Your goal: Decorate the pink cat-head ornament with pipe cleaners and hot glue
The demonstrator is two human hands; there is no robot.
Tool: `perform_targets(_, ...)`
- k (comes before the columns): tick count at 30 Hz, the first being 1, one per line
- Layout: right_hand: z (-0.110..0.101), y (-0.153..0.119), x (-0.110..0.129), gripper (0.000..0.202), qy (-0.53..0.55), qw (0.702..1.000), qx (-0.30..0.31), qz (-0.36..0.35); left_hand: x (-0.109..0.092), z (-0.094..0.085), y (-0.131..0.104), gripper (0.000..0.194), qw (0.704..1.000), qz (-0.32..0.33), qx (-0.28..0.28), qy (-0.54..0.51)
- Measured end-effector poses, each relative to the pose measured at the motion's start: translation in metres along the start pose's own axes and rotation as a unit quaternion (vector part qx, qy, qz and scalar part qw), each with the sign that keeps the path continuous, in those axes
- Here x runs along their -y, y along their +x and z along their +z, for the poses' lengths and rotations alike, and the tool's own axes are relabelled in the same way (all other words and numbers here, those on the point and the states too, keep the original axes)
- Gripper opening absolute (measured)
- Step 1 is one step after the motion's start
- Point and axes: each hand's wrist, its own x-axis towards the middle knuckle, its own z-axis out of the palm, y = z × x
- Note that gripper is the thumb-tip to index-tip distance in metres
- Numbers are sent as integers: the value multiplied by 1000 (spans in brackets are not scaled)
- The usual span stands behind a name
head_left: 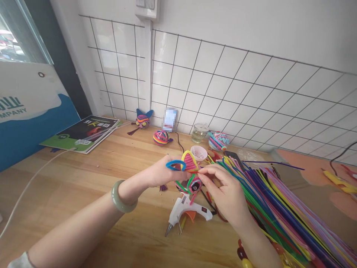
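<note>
A small animal figure [192, 186] of pink and green pipe cleaners, with a round black-and-white eye, is between my hands. Its triangular ear [189, 162] is pink with a yellow rim, and a blue pipe-cleaner loop [175, 165] stands beside it. My left hand [163, 172] grips the figure from the left, fingers partly hidden behind it. Thumb and forefinger of my right hand [223, 186] pinch a short red pipe cleaner [193, 172] at the ear's base. Just below, a white glue gun [188, 210] lies with its nozzle pointing toward me.
Pipe cleaners [273, 204] in many colours spread along the right. Behind my hands are a pink bowl [199, 153], a glass jar [198, 134], finished figures [142, 120] and a phone [169, 119] against the gridded wall. A book [83, 132] lies at left.
</note>
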Motion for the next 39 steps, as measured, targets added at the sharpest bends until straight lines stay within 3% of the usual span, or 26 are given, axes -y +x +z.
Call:
perform_targets(3, -3, -3, -2, 8, 7, 1000, 1, 24, 1, -1, 1, 30, 1000, 26, -3, 10)
perform_targets(9, -17, -16, -24, 26, -5, 989, -22, 149, 4, -9, 6, 25, 996, 72, -55, 10)
perform_targets(14, -29, -34, -48, 30, -46, 975, 80, 200, 3, -15, 7, 27, 994, 60, -93, -13)
perform_targets(24, -43, -61, -71, 31, -154, 964, 95, 193, 12, -20, 12, 27, 988, 50, -133, -53)
perform_targets(28, -47, -76, -87, 27, -270, 947, 116, 130, 12, -21, 11, 28, 989, 59, -123, -62)
perform_targets(33, -38, -93, -103, 22, -393, 908, 132, 58, 8, -21, 8, 30, 990, 68, -104, -63)
perform_targets(36, -36, -95, -108, 20, -394, 905, 128, 91, 8, -21, 8, 30, 990, 74, -97, -69)
perform_targets(39, -44, -92, -112, 25, -325, 926, 107, 158, 9, -21, 9, 31, 989, 74, -94, -91)
